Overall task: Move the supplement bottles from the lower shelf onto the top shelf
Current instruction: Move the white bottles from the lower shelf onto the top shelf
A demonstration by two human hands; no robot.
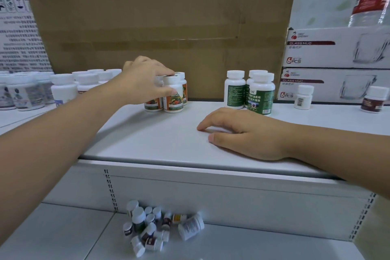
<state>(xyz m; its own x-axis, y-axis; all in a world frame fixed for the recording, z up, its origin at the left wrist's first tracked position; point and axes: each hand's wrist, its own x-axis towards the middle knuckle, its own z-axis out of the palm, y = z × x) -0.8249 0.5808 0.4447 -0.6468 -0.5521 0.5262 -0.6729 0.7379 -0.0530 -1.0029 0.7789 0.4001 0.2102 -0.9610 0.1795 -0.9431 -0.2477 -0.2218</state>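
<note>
**On top shelf (168, 139): several btl groups up, pile left on lower shelf**

At back-middle of the top shelf, L hand (145, 82) grips the front orange-label btl (173, 95): fingers curled over the cap, thumb on the side. The btl stands upright w/ its base on the shelf, touching 2-3 matching btls just behind it. Looks like a set-down into that cluster, grip not yet let go.

R hand (242, 133) lies palm-down near the front edge, right of centre. Fingers are relaxed and apart, holding nothing.

Done so far, judging by layout:
- green-label btls (260, 95), 3 upright, tight group just beyond R hand
- small white btl (304, 97) and brown-label btl (374, 99), upright toward the right end, apart from each other
- white-cap rows (63, 88) at the left end. Can't tell if these belong to this task or were stock.

Left to do: pile (156, 228) at the back of the lower shelf (253, 245), against the rear panel. It's a dozen or more small btls, mostly tipped over and overlapping, so exact count unclear. Est. task approx mid-way or less, w/ many trips remaining.

Bkgd: cardboard box (158, 17) behind the btls, and glass mug boxes (337, 48) stacked at the back-right corner.
</note>
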